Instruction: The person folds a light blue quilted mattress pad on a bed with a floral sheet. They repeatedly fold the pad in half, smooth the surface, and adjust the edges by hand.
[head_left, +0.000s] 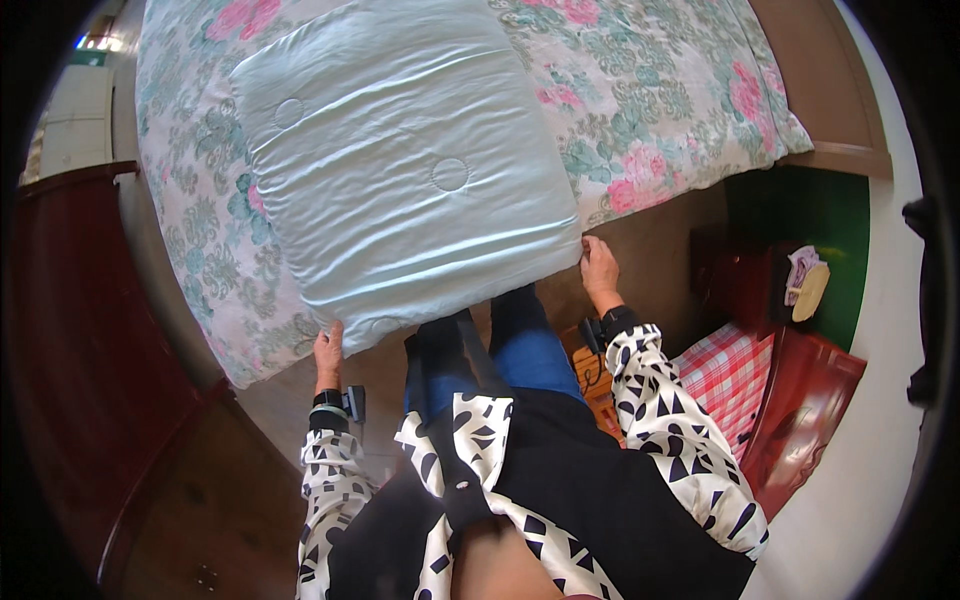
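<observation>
A pale blue folded quilt (405, 172) with stitched circles and many creases lies over a bed with a floral cover (622, 97). Its near edge sticks out past the bed towards my body. My left hand (328, 349) grips the quilt's near left corner, thumb on the outside and the other fingers partly hidden. At the near right corner, my right hand (600, 266) pinches the edge, with its fingertips partly out of sight. Both wrists wear black bands with small devices attached.
A dark red wooden panel (75, 300) stands at the left. To the right are a brown headboard (825, 75), a dark red cabinet (742, 285) with folded cloths (806, 281) on it, a red-and-white checked cloth (724, 367) and a slatted wooden piece (592, 375).
</observation>
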